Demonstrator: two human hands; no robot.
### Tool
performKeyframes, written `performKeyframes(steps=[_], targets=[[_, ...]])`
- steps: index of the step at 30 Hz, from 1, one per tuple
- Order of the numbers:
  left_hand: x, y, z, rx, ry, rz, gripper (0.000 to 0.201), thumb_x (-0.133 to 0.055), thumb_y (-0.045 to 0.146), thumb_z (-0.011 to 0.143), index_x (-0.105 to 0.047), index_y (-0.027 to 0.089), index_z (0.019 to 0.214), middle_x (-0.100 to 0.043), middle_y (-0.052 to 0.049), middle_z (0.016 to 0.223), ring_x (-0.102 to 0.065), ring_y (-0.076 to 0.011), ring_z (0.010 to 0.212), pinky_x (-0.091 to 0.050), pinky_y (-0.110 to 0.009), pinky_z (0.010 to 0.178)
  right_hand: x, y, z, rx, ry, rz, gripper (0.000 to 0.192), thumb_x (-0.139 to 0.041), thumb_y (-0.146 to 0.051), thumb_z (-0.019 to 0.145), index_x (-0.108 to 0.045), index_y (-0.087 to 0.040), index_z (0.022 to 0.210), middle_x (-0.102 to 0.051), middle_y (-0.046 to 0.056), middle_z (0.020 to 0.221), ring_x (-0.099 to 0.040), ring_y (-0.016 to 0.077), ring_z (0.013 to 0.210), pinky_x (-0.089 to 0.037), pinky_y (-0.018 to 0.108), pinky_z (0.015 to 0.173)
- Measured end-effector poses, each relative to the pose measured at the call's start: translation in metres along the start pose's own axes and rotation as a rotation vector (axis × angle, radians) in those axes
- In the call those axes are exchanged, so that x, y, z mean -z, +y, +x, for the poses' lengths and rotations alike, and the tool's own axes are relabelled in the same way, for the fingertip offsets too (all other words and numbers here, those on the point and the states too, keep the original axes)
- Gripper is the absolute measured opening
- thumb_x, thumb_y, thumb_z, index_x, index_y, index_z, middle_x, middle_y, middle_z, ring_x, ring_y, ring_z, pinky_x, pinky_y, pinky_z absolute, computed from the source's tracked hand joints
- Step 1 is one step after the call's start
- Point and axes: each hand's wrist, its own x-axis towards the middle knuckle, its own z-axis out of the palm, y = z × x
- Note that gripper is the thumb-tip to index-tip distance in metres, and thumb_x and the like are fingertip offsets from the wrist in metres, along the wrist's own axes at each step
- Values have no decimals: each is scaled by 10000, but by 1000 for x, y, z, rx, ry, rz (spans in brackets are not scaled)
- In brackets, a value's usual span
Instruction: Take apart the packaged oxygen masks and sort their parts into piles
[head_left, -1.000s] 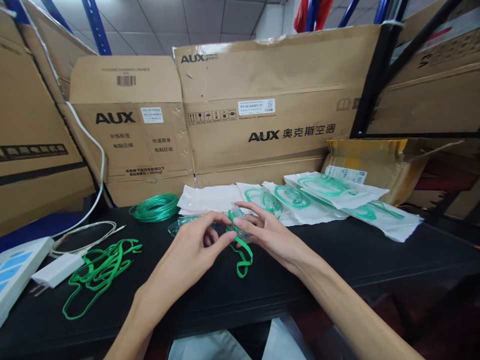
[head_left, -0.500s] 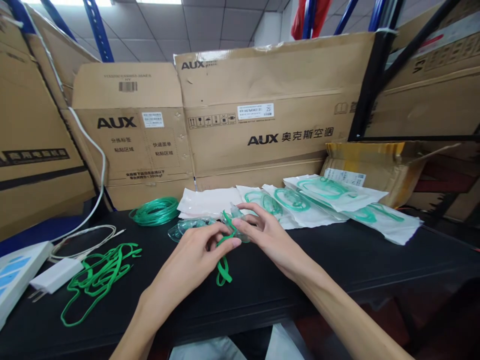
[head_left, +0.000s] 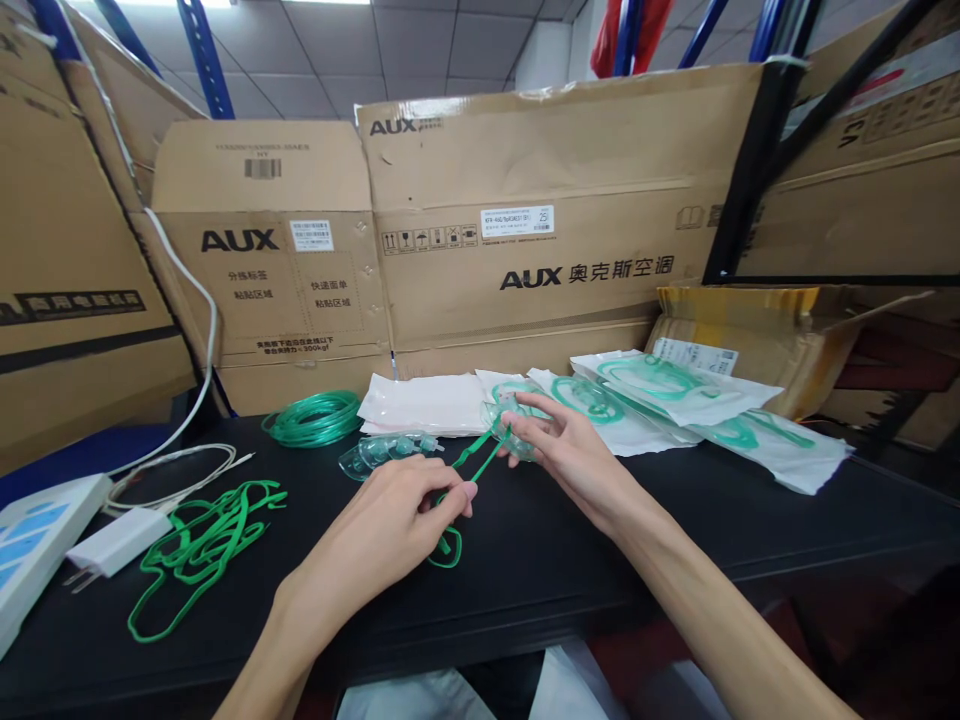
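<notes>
Cardboard walls closed off the back of the scene, big brown AUX-printed cartons standing behind a black tabletop. Across the rear of that table fanned a row of white sealed pouches with green tubing inside, and left of them sat a coil of green plastic tubing. Nearer the left edge sprawled a loose tangle of flat green elastic straps, with a white plug-in charger and its cord just beside it. Front and centre, the left hand was closed in a pinch on one flat green elastic strap, thumb and forefinger clamped near its lower stretch, a loop of it curling down onto the table under the knuckles. The right hand gripped a small clear plastic mask piece in its fingertips, raised off the table, and the strap's upper end met that piece right there. So the strap ran taut on a diagonal, low at the left hand and near the body, rising up and away to the right hand. Both hands sat a little apart, joined only by that green line. A second clear plastic mask lay on the table just beyond the left hand, untouched, nearer that hand than the right.
</notes>
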Motion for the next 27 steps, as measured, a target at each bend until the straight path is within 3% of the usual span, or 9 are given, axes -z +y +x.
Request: performKeyframes(steps=[6, 9, 12, 19, 24, 27], targets=[[-6, 0, 5, 35, 77, -25, 228, -598, 466, 1009, -723, 295, 1091, -700, 52, 945, -575, -155, 738, -395, -275, 705, -14, 3, -8, 50, -93, -145, 580, -804, -390, 815, -600, -132, 1293, -627, -28, 779, -665, 148, 713, -528, 277, 691], [-8, 1, 6, 20, 85, -19, 221, -584, 419, 1025, -715, 258, 950, -695, 48, 878, -583, -157, 738, -386, -275, 696, -22, 5, -10, 98, -133, -209, 510, -787, -393, 826, -642, -142, 1247, -537, -63, 710, -619, 124, 695, -477, 236, 629], [-8, 1, 4, -18, 76, 0, 252, -548, 329, 1048, -681, 234, 857, -715, 43, 879, -638, -158, 819, -397, -275, 765, -21, 6, -7, 103, -141, -223, 498, -765, -367, 843, -641, -139, 1269, -568, -52, 713, -624, 129, 675, -500, 248, 628], [-7, 0, 1, 12, -2, 31, 259, -558, 368, 1037, -729, 269, 870, -739, 50, 910, -660, -173, 871, -402, -281, 767, 7, 0, 5, 107, 161, -185, 645, -757, -403, 867, -533, -98, 1389, -715, 52, 877, -734, 193, 685, -602, 350, 729], [-7, -5, 7, 54, 227, -11, 254, -540, 364, 1034, -735, 232, 936, -726, -1, 951, -641, -188, 849, -409, -287, 780, 2, -1, -1, 78, -71, -245, 571, -759, -408, 869, -583, -139, 1341, -714, 30, 851, -746, 192, 710, -606, 343, 752], [-7, -7, 8, 103, 280, -7, 283, -519, 360, 1034, -747, 230, 928, -726, -11, 947, -642, -199, 861, -400, -293, 773, -12, 3, -6, 63, -183, -219, 589, -780, -440, 844, -592, -149, 1320, -688, 11, 821, -721, 180, 689, -602, 330, 687]])
